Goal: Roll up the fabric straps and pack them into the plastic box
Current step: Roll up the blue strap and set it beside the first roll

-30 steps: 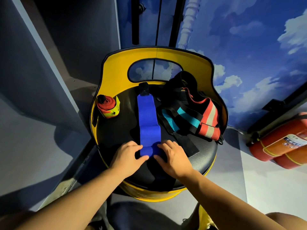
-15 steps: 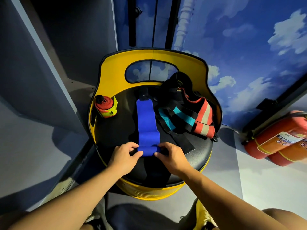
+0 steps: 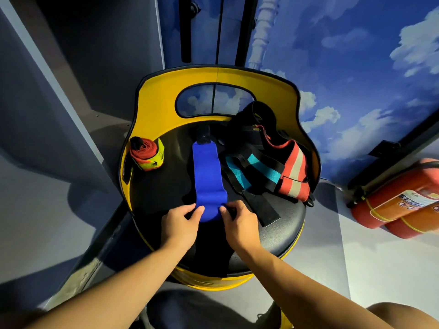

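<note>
A yellow chair (image 3: 166,100) with a black round seat (image 3: 285,222) is serving as the work surface, its curved yellow back wrapping around the far side. No plastic box is showing in the head view.

Lying on the seat is a blue strap (image 3: 207,176), stretching flat from a black tab at its far end toward the person, with its near end curling into a small roll. To its left, against the yellow rim, a rolled strap (image 3: 146,155) in red and yellow is standing on its side, well apart from the blue one. To the right, a loose pile of straps (image 3: 268,162) is sitting against the chair back: black bands, teal and black stripes, and a red piece with pale stripes. One black end is trailing down toward the right hand.

The left hand (image 3: 179,225) is pinching the left side of the rolled near end of the blue strap, thumb and fingers curling onto the fabric. The right hand (image 3: 240,223) is pinching the right side of the same roll, fingertips bending in against it. Both hands are resting on the seat, just beside each other with the roll between them.

Two red fire extinguishers (image 3: 399,200) are lying on the floor to the right, beside a wall painted with sky and clouds.
</note>
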Action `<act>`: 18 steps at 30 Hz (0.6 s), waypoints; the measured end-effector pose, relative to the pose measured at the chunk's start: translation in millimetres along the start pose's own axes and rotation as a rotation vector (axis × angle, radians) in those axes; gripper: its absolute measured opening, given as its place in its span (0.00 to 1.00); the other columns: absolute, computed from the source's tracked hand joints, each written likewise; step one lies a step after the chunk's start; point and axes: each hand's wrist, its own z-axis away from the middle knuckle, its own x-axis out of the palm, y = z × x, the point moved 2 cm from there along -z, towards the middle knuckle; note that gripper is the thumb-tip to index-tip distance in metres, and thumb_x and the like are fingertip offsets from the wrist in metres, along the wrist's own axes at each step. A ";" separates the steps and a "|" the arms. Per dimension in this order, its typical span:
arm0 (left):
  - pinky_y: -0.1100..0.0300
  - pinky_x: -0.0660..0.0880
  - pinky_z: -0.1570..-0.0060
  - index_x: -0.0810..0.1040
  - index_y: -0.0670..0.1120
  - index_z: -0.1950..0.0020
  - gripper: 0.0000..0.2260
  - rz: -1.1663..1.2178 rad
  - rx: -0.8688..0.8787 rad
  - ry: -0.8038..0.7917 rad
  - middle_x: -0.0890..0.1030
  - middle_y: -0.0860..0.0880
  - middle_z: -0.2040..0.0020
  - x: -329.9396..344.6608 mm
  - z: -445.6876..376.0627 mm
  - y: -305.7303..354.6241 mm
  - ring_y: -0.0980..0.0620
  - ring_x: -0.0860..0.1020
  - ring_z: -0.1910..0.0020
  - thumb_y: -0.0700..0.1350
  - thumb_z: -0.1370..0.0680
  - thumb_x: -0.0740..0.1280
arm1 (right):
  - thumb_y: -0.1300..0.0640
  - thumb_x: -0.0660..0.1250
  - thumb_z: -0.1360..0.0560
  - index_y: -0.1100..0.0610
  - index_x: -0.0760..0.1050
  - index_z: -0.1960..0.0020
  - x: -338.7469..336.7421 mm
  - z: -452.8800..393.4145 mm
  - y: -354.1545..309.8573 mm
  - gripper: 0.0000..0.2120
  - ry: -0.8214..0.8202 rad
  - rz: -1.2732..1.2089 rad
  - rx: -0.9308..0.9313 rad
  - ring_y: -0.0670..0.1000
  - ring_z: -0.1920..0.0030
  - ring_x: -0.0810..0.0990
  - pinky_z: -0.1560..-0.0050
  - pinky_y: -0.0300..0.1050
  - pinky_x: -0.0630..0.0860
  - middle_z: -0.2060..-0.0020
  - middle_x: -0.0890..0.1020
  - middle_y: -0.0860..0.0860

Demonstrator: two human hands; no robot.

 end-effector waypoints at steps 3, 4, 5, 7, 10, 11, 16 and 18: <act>0.52 0.71 0.32 0.77 0.47 0.29 0.19 0.033 -0.077 -0.043 0.77 0.47 0.30 5.8 3.6 -3.3 0.46 0.74 0.31 0.45 0.20 0.70 | 0.51 0.68 0.20 0.57 0.78 0.40 2.3 2.7 0.6 0.12 0.014 -0.059 0.042 0.49 0.49 0.83 0.52 0.35 0.73 0.48 0.85 0.51; 0.52 0.70 0.32 0.76 0.48 0.28 0.19 0.046 -0.100 -0.043 0.76 0.47 0.29 7.2 4.2 -3.2 0.46 0.73 0.30 0.43 0.20 0.69 | 0.52 0.68 0.20 0.57 0.78 0.39 2.6 4.5 0.0 0.13 0.004 -0.071 0.053 0.48 0.47 0.82 0.51 0.33 0.72 0.46 0.85 0.51; 0.51 0.71 0.32 0.76 0.48 0.28 0.19 0.065 -0.118 -0.041 0.75 0.47 0.29 8.7 4.7 -3.2 0.45 0.73 0.30 0.42 0.20 0.69 | 0.54 0.68 0.20 0.56 0.77 0.38 3.1 6.8 0.0 0.13 -0.013 -0.084 0.062 0.47 0.46 0.82 0.50 0.32 0.71 0.45 0.84 0.50; 0.51 0.71 0.32 0.75 0.48 0.28 0.19 0.105 -0.138 -0.031 0.75 0.47 0.29 11.3 6.6 -4.0 0.45 0.74 0.30 0.41 0.19 0.69 | 0.57 0.69 0.21 0.55 0.75 0.35 3.4 12.0 0.6 0.15 -0.049 -0.111 0.076 0.42 0.46 0.79 0.49 0.28 0.70 0.43 0.82 0.48; 0.51 0.72 0.32 0.75 0.49 0.28 0.20 0.135 -0.144 -0.006 0.76 0.48 0.29 15.9 9.4 -6.1 0.46 0.74 0.31 0.39 0.19 0.68 | 0.61 0.69 0.22 0.55 0.73 0.35 2.4 15.3 4.1 0.16 -0.069 -0.135 0.100 0.42 0.44 0.79 0.50 0.24 0.69 0.42 0.82 0.47; 0.51 0.72 0.32 0.75 0.50 0.28 0.20 0.141 -0.143 0.002 0.76 0.48 0.29 17.1 10.4 -6.7 0.46 0.74 0.30 0.39 0.19 0.67 | 0.62 0.69 0.22 0.55 0.73 0.36 2.2 15.2 5.3 0.16 -0.065 -0.133 0.095 0.44 0.43 0.80 0.49 0.26 0.70 0.42 0.82 0.48; 0.52 0.72 0.34 0.74 0.50 0.27 0.20 0.131 -0.115 -0.016 0.77 0.49 0.30 14.0 13.2 -2.7 0.48 0.75 0.31 0.38 0.19 0.67 | 0.61 0.69 0.22 0.56 0.71 0.38 -0.4 11.5 6.4 0.15 -0.072 -0.059 0.005 0.50 0.39 0.80 0.42 0.40 0.75 0.41 0.82 0.50; 0.54 0.73 0.37 0.75 0.52 0.30 0.20 0.143 -0.095 -0.025 0.79 0.48 0.33 8.6 9.4 -0.4 0.49 0.76 0.33 0.38 0.20 0.68 | 0.60 0.69 0.22 0.55 0.71 0.38 -2.6 7.4 5.2 0.14 -0.093 -0.010 -0.063 0.52 0.40 0.81 0.42 0.45 0.77 0.40 0.82 0.51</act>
